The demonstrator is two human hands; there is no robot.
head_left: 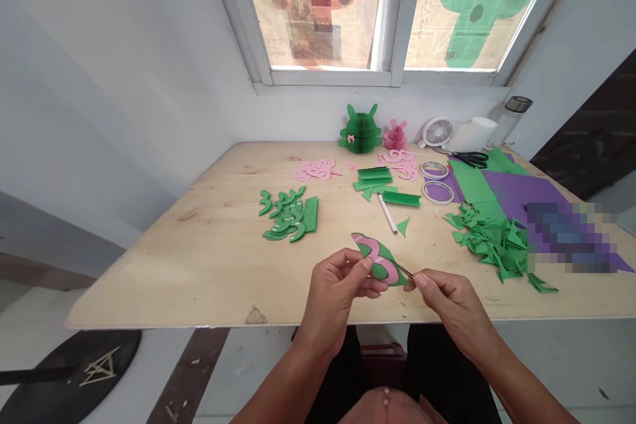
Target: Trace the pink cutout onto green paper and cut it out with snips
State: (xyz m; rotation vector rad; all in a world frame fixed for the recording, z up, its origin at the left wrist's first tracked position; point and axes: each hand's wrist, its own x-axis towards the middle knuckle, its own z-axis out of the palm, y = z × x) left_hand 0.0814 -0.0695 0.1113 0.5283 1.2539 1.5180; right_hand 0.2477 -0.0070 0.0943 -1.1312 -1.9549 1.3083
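Green paper [379, 271] under pink cutout [370, 247], pinched tight in left hand [338, 285]; slim dark tool [406, 271] in closed right hand [453, 298].

a dusty-pink top [370, 409] with small rounded buttons or knots [386, 393] shows at the bottom centre, black trousers [447, 371] on either side; left hand [342, 285], right hand [450, 298] and forearms [517, 371] bare.

Pen [388, 214] behind workpiece [380, 260], scraps [497, 243] perhaps on sheet [470, 181]

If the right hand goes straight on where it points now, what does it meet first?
The right hand would probably first meet the green-pink paper held by the left hand; depth is unclear.
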